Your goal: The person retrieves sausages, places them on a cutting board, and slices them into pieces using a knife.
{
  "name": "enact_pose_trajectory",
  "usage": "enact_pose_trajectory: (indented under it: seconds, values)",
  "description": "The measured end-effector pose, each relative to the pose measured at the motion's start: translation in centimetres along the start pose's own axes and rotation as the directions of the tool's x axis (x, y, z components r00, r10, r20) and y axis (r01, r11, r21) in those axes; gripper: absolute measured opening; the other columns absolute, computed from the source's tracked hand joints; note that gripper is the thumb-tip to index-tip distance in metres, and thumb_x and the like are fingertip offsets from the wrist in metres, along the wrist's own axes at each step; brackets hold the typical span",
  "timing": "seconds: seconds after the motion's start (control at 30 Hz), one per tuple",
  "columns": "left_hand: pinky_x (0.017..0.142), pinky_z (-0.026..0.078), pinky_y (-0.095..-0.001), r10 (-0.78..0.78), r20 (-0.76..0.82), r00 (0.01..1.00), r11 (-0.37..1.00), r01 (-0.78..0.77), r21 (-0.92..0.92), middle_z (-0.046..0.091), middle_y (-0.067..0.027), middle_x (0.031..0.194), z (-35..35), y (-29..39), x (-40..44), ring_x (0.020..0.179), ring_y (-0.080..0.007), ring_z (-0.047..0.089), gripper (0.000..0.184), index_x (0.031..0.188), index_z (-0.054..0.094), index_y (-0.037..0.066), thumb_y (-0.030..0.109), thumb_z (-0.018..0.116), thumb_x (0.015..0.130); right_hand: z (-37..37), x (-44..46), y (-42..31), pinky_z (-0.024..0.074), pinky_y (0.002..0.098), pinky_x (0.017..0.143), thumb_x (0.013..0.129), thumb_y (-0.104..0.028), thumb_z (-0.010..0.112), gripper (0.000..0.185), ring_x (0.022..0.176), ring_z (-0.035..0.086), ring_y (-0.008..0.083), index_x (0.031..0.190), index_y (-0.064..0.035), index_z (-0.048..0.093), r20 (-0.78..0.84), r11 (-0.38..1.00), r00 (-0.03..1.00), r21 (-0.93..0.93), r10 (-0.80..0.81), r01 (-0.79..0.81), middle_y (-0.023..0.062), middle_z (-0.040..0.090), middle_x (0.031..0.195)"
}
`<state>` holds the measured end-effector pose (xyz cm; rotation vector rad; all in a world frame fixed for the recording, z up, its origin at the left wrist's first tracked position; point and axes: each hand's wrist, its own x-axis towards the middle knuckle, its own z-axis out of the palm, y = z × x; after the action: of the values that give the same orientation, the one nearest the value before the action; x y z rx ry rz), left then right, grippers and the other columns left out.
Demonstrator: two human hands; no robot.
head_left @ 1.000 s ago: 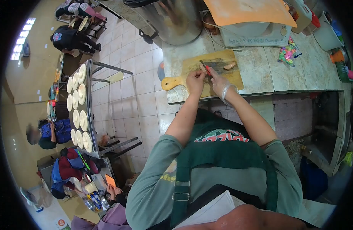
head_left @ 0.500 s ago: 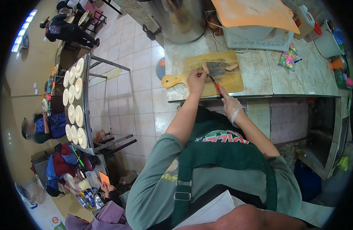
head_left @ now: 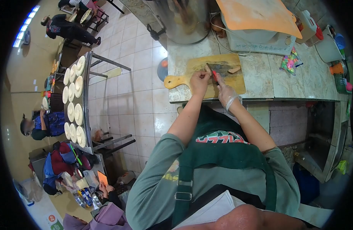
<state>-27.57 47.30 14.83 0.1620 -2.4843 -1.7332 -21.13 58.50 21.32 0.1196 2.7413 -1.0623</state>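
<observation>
A wooden cutting board (head_left: 192, 63) with a round-ended handle lies on the tiled counter, its middle darkly stained. My left hand (head_left: 200, 82) is closed in a pinch on a light brown, sausage-like piece (head_left: 207, 70) over the board. In my right hand (head_left: 228, 96), which wears a clear plastic glove, is a knife (head_left: 214, 73) with a red handle. Its blade is up against the piece by my left fingertips. Another light brown piece (head_left: 234, 70) lies on the board's right side, touched by neither hand.
Behind the board stand a large metal pot (head_left: 184, 23) and a white box (head_left: 257, 40) under an orange sheet (head_left: 257, 15). A colourful packet (head_left: 289, 63) lies to the right. At left, a metal table (head_left: 86, 111) carries several flat dough rounds; other people are beyond it.
My right hand has moved up and slightly left, bringing the knife blade from below the piece to it. My left hand stays pinched there. The view has shifted slightly.
</observation>
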Motion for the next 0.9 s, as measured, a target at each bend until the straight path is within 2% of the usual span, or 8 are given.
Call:
enact_pose_trajectory:
  seconds: [0.1, 0.17, 0.27, 0.4, 0.47, 0.67, 0.8, 0.9]
  values:
    - [0.058, 0.045, -0.0259, 0.023, 0.013, 1.0, 1.0, -0.022, -0.02, 0.059, -0.0099, 0.07, 0.1, -0.3, 0.1, 0.062, -0.0175, 0.058, 0.009, 0.068, 0.061, 0.001, 0.009, 0.062, 0.064, 0.0, 0.8, 0.0, 0.0404, 0.0437, 0.067, 0.08, -0.007, 0.037, 0.05, 0.079, 0.052, 0.0395, 0.127, -0.0141, 0.022, 0.085, 0.998, 0.995, -0.016, 0.058, -0.057, 0.0268, 0.053, 0.089]
    - [0.058, 0.045, -0.0263, 0.059, -0.003, 0.998, 0.998, -0.059, -0.01, 0.059, -0.0094, 0.072, 0.2, -0.5, 0.2, 0.062, -0.0182, 0.058, 0.009, 0.068, 0.061, 0.001, 0.009, 0.062, 0.064, 1.2, 1.8, 1.2, 0.0404, 0.0453, 0.063, 0.083, -0.009, 0.036, 0.048, 0.073, 0.053, 0.0399, 0.128, -0.014, 0.022, -0.065, 0.989, 0.988, 0.014, -0.143, 0.145, 0.0268, 0.053, 0.085]
    - [0.056, 0.043, -0.0254, 0.078, -0.007, 0.997, 0.997, -0.078, -0.026, 0.059, -0.0091, 0.066, 0.4, -1.1, 0.3, 0.06, -0.0149, 0.056, 0.011, 0.068, 0.06, 0.0, 0.011, 0.062, 0.067, 1.2, 2.5, 1.2, 0.0404, 0.0451, 0.066, 0.083, -0.009, 0.036, 0.047, 0.076, 0.052, 0.0395, 0.128, -0.013, 0.023, -0.1, 0.974, 0.972, 0.055, -0.214, 0.22, 0.0249, 0.053, 0.093]
    - [0.056, 0.043, -0.0255, 0.09, -0.005, 0.996, 0.996, -0.09, -0.006, 0.059, -0.0094, 0.066, 0.1, -0.3, 0.1, 0.06, -0.0153, 0.056, 0.011, 0.067, 0.06, 0.0, 0.011, 0.063, 0.066, 0.8, 0.8, 0.8, 0.0408, 0.0451, 0.066, 0.082, -0.009, 0.036, 0.048, 0.074, 0.053, 0.0396, 0.128, -0.0127, 0.022, -0.065, 0.984, 0.982, 0.017, -0.176, 0.178, 0.022, 0.052, 0.098]
    - [0.057, 0.045, -0.0265, 0.071, -0.015, 0.997, 0.997, -0.07, 0.044, 0.057, -0.0105, 0.069, 0.0, -0.1, 0.0, 0.062, -0.0188, 0.058, 0.009, 0.067, 0.06, 0.0, 0.009, 0.062, 0.064, -0.5, -0.9, -0.5, 0.0419, 0.0432, 0.067, 0.079, -0.005, 0.039, 0.052, 0.077, 0.054, 0.0388, 0.127, -0.0119, 0.02, 0.138, 0.995, 0.99, -0.093, 0.038, -0.025, 0.0271, 0.054, 0.086]
    - [0.057, 0.044, -0.0255, 0.055, 0.002, 0.998, 0.998, -0.055, 0.016, 0.059, -0.0098, 0.066, -0.1, -0.2, 0.1, 0.06, -0.0161, 0.057, 0.014, 0.07, 0.06, -0.001, 0.012, 0.063, 0.066, -1.0, -4.6, 0.3, 0.0397, 0.0458, 0.064, 0.083, -0.01, 0.037, 0.049, 0.073, 0.052, 0.0412, 0.128, -0.0125, 0.019, 0.196, 0.988, 0.974, -0.122, 0.115, -0.093, 0.0269, 0.054, 0.087]
    - [0.058, 0.044, -0.0254, 0.027, 0.005, 1.0, 1.0, -0.027, 0.017, 0.059, -0.0098, 0.066, -0.1, -0.1, 0.2, 0.061, -0.0158, 0.057, 0.014, 0.07, 0.06, -0.001, 0.012, 0.063, 0.066, -0.7, -4.4, 1.6, 0.0395, 0.046, 0.065, 0.082, -0.01, 0.036, 0.051, 0.075, 0.052, 0.0418, 0.129, -0.0139, 0.018, 0.169, 0.993, 0.983, -0.105, 0.073, -0.056, 0.0265, 0.053, 0.091]
    - [0.058, 0.044, -0.0255, 0.044, 0.007, 0.999, 0.999, -0.044, 0.002, 0.059, -0.0089, 0.067, -0.1, -0.3, 0.2, 0.061, -0.0151, 0.057, 0.014, 0.072, 0.06, -0.001, 0.012, 0.062, 0.066, -0.1, -3.4, 1.9, 0.039, 0.0463, 0.065, 0.082, -0.008, 0.035, 0.052, 0.077, 0.051, 0.0423, 0.13, -0.0152, 0.017, 0.029, 1.0, 1.0, -0.007, -0.011, 0.012, 0.0273, 0.052, 0.089]
